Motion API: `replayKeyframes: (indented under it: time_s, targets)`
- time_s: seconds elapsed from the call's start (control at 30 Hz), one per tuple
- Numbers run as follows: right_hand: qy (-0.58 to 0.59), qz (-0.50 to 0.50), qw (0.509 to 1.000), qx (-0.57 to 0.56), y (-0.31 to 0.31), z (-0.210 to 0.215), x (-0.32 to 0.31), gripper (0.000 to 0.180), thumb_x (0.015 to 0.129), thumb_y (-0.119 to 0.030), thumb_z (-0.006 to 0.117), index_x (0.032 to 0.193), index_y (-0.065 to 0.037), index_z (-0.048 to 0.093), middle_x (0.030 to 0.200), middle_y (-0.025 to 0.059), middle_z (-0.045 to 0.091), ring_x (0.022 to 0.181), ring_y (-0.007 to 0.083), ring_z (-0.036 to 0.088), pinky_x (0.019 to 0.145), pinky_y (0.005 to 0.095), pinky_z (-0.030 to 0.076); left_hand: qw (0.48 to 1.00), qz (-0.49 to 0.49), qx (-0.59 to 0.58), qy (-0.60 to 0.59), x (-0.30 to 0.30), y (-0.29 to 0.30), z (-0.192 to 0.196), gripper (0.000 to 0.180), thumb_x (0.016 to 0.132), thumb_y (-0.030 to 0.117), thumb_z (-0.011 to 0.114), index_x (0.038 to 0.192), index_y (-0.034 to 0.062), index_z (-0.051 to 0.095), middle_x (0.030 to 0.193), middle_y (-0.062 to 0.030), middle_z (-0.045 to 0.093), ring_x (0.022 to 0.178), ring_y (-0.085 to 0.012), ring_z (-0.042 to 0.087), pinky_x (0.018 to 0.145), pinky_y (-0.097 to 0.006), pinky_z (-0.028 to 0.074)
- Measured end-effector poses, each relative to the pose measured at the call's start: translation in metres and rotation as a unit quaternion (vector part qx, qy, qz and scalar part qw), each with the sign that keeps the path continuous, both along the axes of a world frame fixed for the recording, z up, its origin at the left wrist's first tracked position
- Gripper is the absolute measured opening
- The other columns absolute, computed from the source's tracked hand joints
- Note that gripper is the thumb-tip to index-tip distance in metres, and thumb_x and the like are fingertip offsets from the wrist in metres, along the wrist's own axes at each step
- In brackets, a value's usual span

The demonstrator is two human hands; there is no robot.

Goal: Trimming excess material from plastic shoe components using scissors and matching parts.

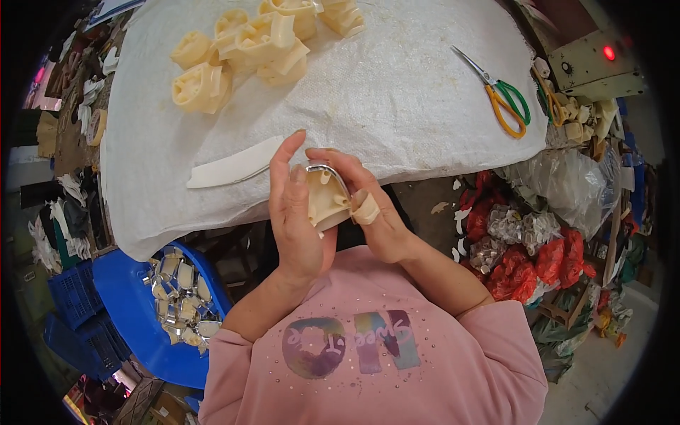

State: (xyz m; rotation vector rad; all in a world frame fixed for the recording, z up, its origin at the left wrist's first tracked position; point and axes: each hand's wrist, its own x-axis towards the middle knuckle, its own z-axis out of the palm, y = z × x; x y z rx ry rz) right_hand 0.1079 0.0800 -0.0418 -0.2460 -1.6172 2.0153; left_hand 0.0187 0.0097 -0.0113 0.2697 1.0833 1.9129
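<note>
Between my two hands, just over the table's near edge, is a cream moulded plastic shell with a shiny silver rim along its curved top. Its hollow side, with small posts inside, faces up. My left hand grips it from the left, index finger stretched upward. Fingers of my right hand curl round its far and right sides. A cream band or scrap sits at my right thumb; which of these it is I cannot tell. Left of my hands, a white curved strip lies on the white woven cover.
Several cream moulded parts are heaped at the far left of the table. Scissors with orange and green handles lie at right. A blue tub below left holds silver-rimmed pieces. Red and clear plastic bags lie on the right.
</note>
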Motion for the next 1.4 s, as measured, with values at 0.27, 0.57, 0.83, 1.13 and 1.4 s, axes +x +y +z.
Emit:
replayKeyframes:
  time_s: [0.27,0.57,0.83,1.13,1.4]
  targets:
    - [0.010,-0.077,0.986,0.149,-0.001,-0.005,-0.003,0.040,0.097,-0.023,0.039,0.133,-0.005,0.043,0.124,0.0123,0.043,0.114,0.0251,0.044,0.100,0.0335,0.032,0.998,0.000,0.022,0.059,0.005,-0.003,-0.014,0.033,0.097,0.033,0.037,0.119,0.0091,0.041,0.105,-0.0074,0.051,0.097,-0.0160,0.054,0.083,-0.032,0.047]
    - [-0.058,-0.023,0.984,-0.167,0.007,-0.006,0.006,0.045,0.096,-0.030,0.043,0.132,-0.001,0.043,0.127,0.0068,0.046,0.118,0.0188,0.045,0.101,0.0297,0.034,0.985,-0.120,0.117,-0.038,-0.005,-0.010,-0.015,0.065,0.088,0.028,0.055,0.141,0.0117,0.021,0.122,-0.0126,0.045,0.115,-0.0244,0.050,0.094,-0.036,0.045]
    - [-0.015,-0.096,0.980,0.171,0.007,-0.003,-0.001,0.044,0.095,-0.025,0.039,0.134,-0.005,0.044,0.110,0.0061,0.046,0.091,0.0129,0.048,0.074,0.0220,0.041,0.997,-0.068,0.026,0.037,0.001,-0.011,-0.010,0.070,0.071,0.008,0.045,0.138,0.0102,0.024,0.118,-0.0136,0.046,0.110,-0.0229,0.051,0.094,-0.037,0.046]
    - [-0.091,0.015,0.996,0.012,0.016,0.007,0.007,0.051,0.099,-0.040,0.036,0.137,-0.006,0.040,0.104,0.0066,0.044,0.081,0.0119,0.045,0.067,0.0238,0.042,0.964,-0.095,0.130,-0.211,-0.014,-0.010,-0.019,0.054,0.095,0.048,0.032,0.136,0.0117,0.031,0.116,-0.0154,0.052,0.099,-0.0252,0.056,0.082,-0.039,0.047]
    - [-0.096,-0.087,0.980,0.152,0.035,0.009,0.011,0.044,0.095,-0.031,0.048,0.129,-0.003,0.048,0.103,0.0119,0.053,0.092,0.0241,0.052,0.082,0.0350,0.044,0.955,-0.117,0.140,-0.234,-0.021,-0.011,-0.021,0.060,0.096,0.057,0.020,0.136,0.0132,0.030,0.112,-0.0199,0.055,0.090,-0.0314,0.058,0.078,-0.039,0.048]
